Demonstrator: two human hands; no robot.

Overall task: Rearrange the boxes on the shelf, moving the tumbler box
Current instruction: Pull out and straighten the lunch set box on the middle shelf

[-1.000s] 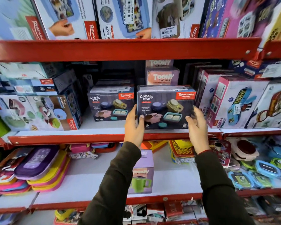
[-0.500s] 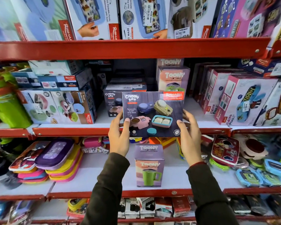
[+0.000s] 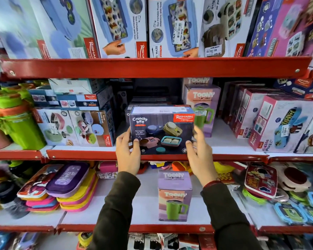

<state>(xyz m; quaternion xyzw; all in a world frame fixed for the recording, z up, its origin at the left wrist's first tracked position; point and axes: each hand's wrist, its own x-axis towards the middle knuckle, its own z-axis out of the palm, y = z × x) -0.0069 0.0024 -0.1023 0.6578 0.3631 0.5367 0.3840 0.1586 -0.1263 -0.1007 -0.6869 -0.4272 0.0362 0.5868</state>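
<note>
A dark Crunchy Bite box stands at the front of the middle shelf, in front of another box that it mostly hides. My left hand grips its left side, thumb on the front face. My right hand holds the lower right corner and is blurred. A purple Toony tumbler box with a green mug picture stands upright on the lower shelf, just below my hands. A second Toony tumbler box stands on the middle shelf, right behind my right hand, with another stacked behind it.
Lunch-box cartons fill the middle shelf's left side and pink Kidzee boxes its right. Green bottles stand at far left. Flat pouches and lunch boxes lie on the lower shelf. Large boxes line the top shelf.
Both hands lifted the Crunchy Bite box from its spot next to its twin, carried it left, and now hold it at the shelf front before the twin.
</note>
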